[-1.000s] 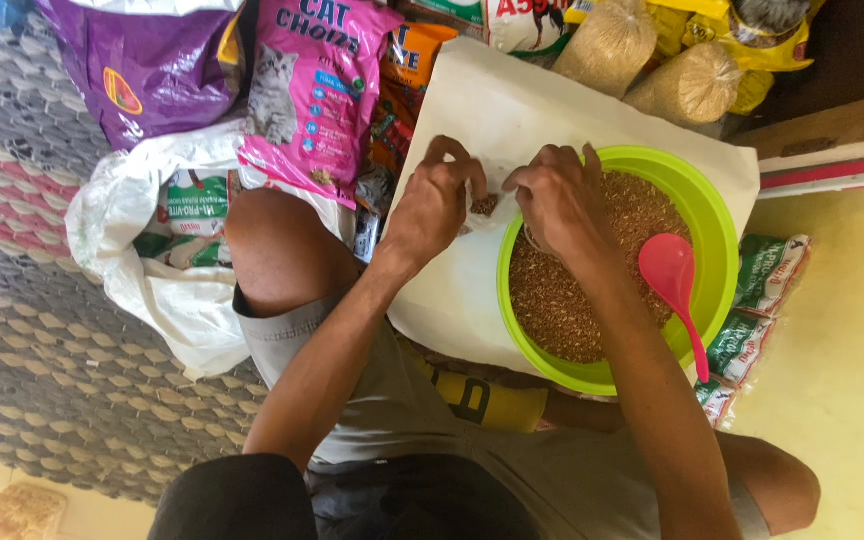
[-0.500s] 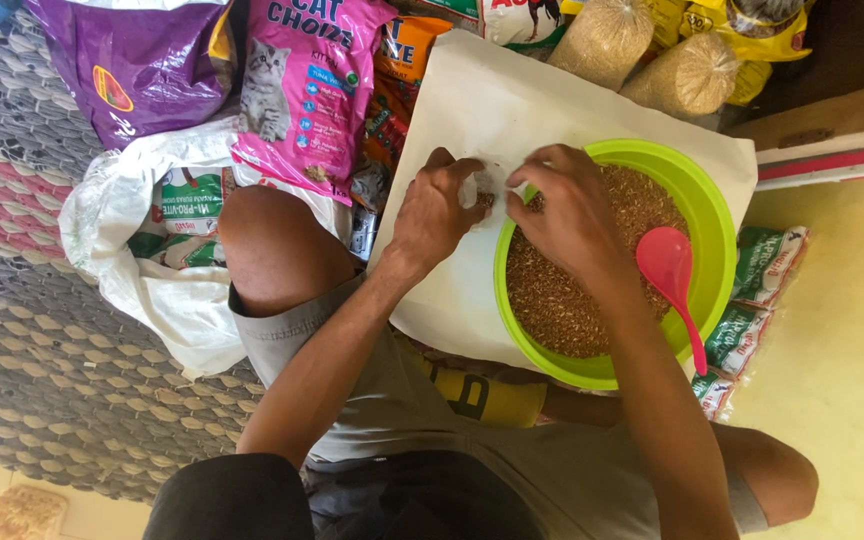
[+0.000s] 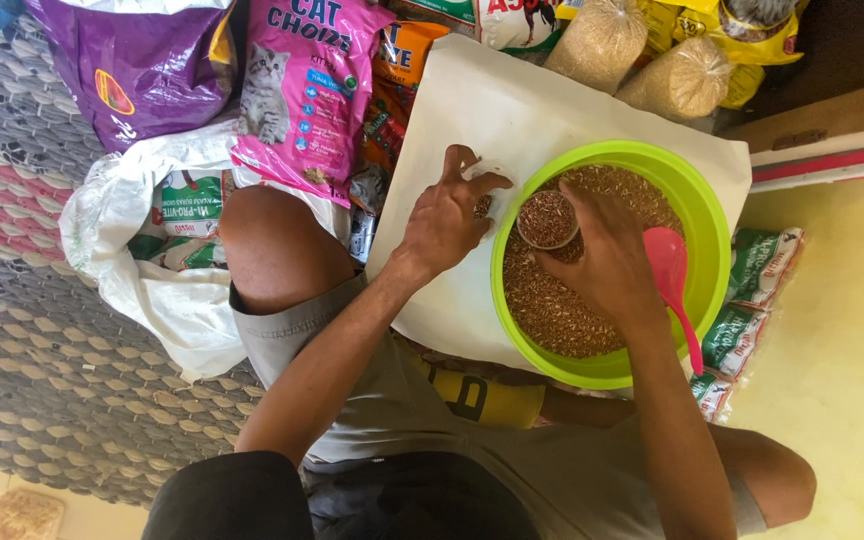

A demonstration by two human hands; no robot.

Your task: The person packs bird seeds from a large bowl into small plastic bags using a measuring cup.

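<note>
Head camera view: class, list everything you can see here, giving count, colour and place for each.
Bowl: one, green, on the white sheet, filled with brown grain.
Small cup: one, full of grain, over the bowl.
Scoop: one, pink, on the bowl's right side.
White sheet: one, under the bowl.
Small clear bag: one, on the sheet.
Pet food bags: pink and purple, top left.
Grain bags: two, clear, top.
Woven mat: left.
Left hand: on the clear bag.
Right hand: holding the cup.
</note>
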